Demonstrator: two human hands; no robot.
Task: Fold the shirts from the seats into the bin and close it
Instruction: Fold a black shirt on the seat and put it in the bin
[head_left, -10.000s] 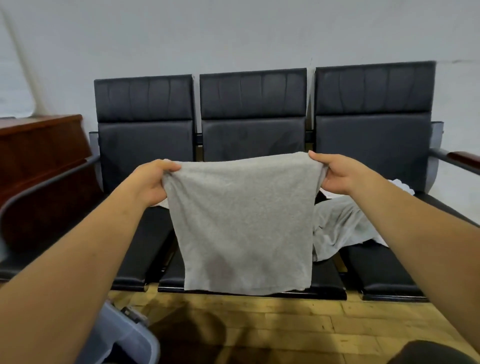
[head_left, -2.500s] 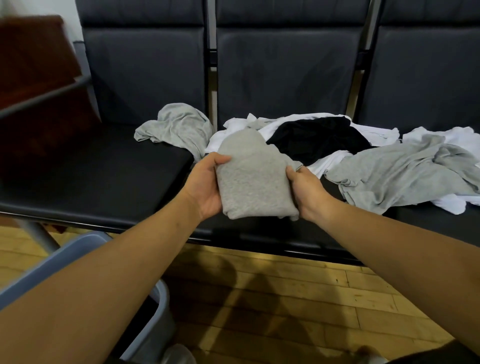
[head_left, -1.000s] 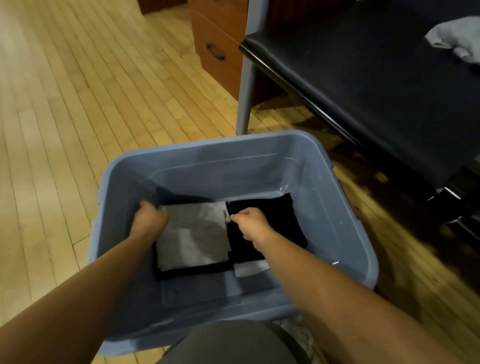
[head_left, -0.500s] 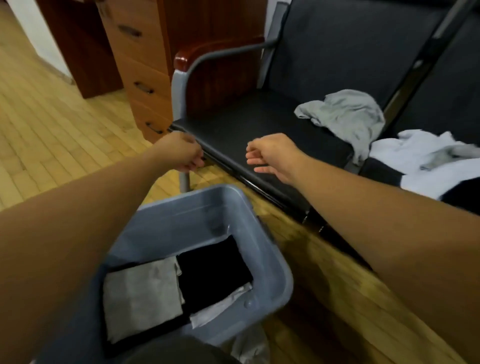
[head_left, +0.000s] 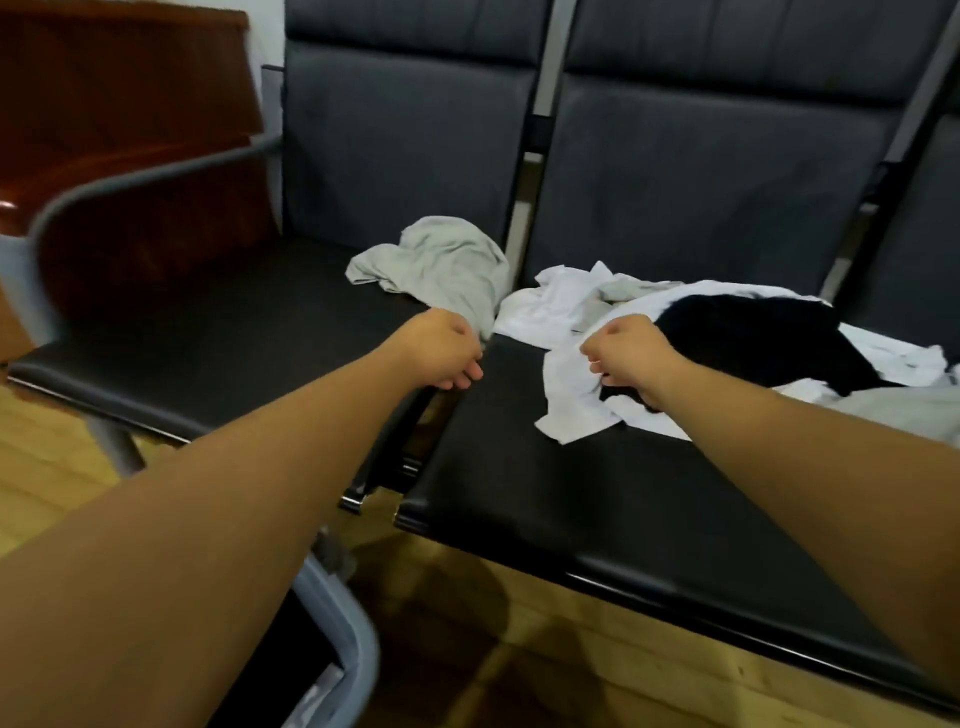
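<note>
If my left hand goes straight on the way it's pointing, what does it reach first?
Probably the crumpled grey shirt just beyond the left hand, though depth is hard to judge.

The lone shirt (head_left: 441, 265) lies on the left seat (head_left: 218, 353), at its back right corner and against the backrest. Right of the left seat stands the next seat (head_left: 545, 493), which carries the heap of shirts (head_left: 566, 312). Left of the left seat stands the cabinet (head_left: 119, 104), with the armrest (head_left: 156, 174) between them. In front of the left seat, on the floor (head_left: 571, 675), stands the bin (head_left: 348, 639). The left hand (head_left: 441, 348) is above the left seat's right edge, the right hand (head_left: 628, 353) over the heap.
</note>
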